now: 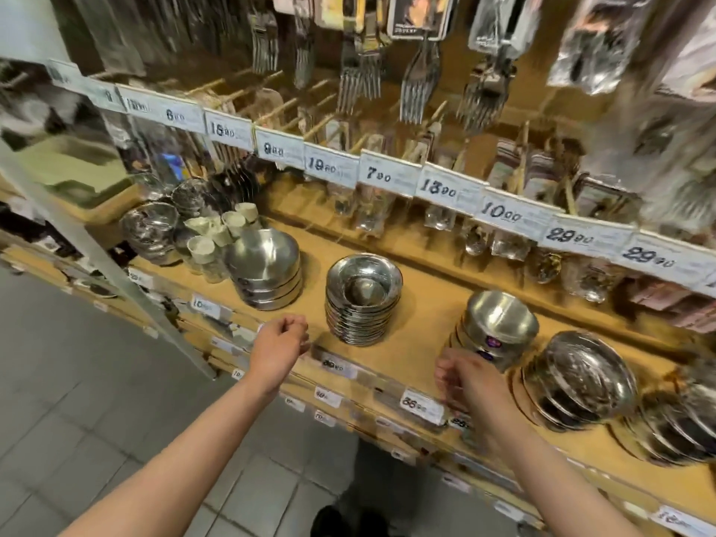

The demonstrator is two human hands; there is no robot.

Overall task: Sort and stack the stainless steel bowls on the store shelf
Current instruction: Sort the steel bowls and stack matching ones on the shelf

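Note:
Several stacks of stainless steel bowls stand on the wooden store shelf (pixel 426 304). A stack of small rimmed bowls (pixel 362 300) sits in the middle. To its left is a low stack of wider bowls (pixel 265 267), to its right a tilted stack of bowls with blue stickers (pixel 498 327), then a stack of wide shallow bowls (pixel 581 381). My left hand (pixel 279 348) hovers at the shelf's front edge, fingers curled, holding nothing. My right hand (pixel 470 385) is just in front of the stickered stack, fingers loosely curled and empty. The image is blurred by motion.
Shiny bowls (pixel 151 228) and small pale cups (pixel 217 230) crowd the shelf's left end. More bowl stacks (pixel 678 432) lie at the far right. A rail of price tags (pixel 383 174) runs above the shelf, with packaged forks (pixel 420 79) hanging overhead. Grey floor tiles (pixel 77 381) lie below.

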